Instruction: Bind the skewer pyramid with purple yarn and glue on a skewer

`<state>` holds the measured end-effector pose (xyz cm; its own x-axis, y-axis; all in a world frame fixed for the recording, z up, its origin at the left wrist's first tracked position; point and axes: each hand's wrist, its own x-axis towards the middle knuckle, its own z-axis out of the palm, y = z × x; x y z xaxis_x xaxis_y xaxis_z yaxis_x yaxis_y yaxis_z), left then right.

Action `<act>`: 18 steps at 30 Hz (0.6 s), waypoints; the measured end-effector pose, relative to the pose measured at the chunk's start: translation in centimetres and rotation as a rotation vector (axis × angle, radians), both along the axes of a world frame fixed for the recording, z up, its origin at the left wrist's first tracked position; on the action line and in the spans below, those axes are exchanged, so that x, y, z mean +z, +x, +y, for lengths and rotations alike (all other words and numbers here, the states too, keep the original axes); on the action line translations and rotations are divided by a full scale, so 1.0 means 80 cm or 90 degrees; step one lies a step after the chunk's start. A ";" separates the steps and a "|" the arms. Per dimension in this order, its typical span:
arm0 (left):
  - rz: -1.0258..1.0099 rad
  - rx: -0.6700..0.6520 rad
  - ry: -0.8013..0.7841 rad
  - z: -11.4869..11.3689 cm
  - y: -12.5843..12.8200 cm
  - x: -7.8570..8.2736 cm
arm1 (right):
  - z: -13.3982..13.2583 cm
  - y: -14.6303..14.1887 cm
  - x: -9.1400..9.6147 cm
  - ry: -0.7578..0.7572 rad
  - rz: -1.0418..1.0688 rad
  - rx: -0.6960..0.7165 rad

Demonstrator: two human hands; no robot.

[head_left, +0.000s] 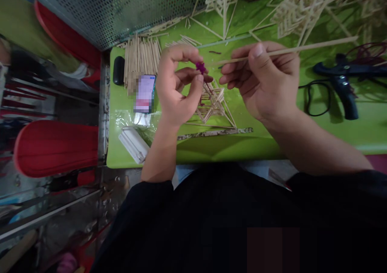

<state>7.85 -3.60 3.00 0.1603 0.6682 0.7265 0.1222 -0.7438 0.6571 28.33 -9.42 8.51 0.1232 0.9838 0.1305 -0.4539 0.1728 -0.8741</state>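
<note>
Left hand pinches a small purple piece above the green table. Right hand grips a long thin stick, tip toward the purple piece. Under the hands: stick lattice, partly hidden. Left of it: phone, stick bundle. Far right: dark glue gun, edge cut off.

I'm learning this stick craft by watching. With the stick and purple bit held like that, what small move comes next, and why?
Probably bring the long stick tip in the right hand leftward into the purple piece pinched by the left hand; tip and piece are close but apart.
</note>
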 end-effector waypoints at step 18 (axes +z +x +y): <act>0.011 -0.052 -0.101 -0.014 -0.007 0.017 | 0.007 0.004 -0.006 0.013 0.041 0.014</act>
